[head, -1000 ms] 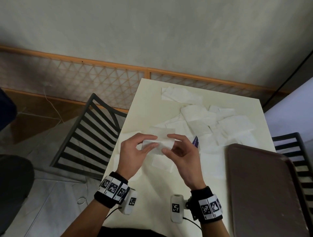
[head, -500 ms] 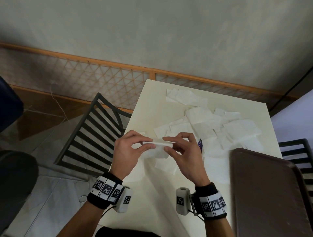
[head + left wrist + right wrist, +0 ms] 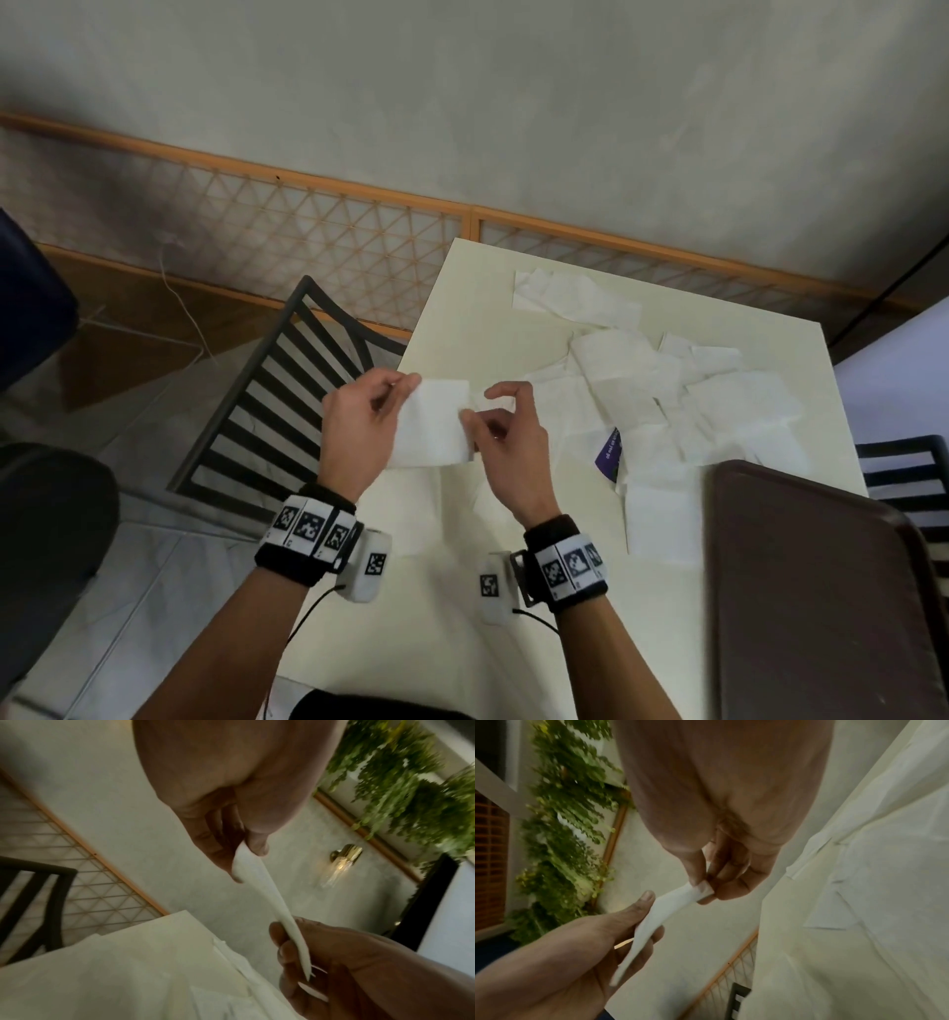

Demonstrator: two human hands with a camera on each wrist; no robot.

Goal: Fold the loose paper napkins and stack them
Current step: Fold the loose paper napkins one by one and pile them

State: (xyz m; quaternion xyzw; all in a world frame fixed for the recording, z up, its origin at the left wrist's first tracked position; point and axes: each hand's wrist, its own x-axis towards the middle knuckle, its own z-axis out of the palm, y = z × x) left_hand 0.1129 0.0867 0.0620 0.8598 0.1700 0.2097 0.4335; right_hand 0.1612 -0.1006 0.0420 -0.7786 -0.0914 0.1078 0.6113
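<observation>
A white paper napkin (image 3: 435, 425) hangs as a flat rectangle above the near left part of the cream table (image 3: 462, 308). My left hand (image 3: 406, 384) pinches its left edge between thumb and fingers. My right hand (image 3: 476, 407) pinches its right edge. The left wrist view shows the napkin (image 3: 267, 902) edge-on, stretched from my left hand (image 3: 243, 860) down to my right hand (image 3: 290, 945). Seen from the right wrist, the napkin (image 3: 654, 921) runs from my right hand (image 3: 704, 889) to my left hand (image 3: 644, 914). Several loose napkins (image 3: 667, 390) lie scattered over the middle and far right of the table.
A dark brown tray (image 3: 821, 591) covers the table's near right corner. A small purple packet (image 3: 611, 452) lies among the napkins. A black slatted chair (image 3: 277, 401) stands left of the table, another (image 3: 904, 478) at the right. A wooden lattice screen (image 3: 308, 246) runs behind.
The napkin was a narrow folded strip between my fingertips; now it hangs as a wider flat rectangle. Both hands have drawn a little apart and still pinch its edges.
</observation>
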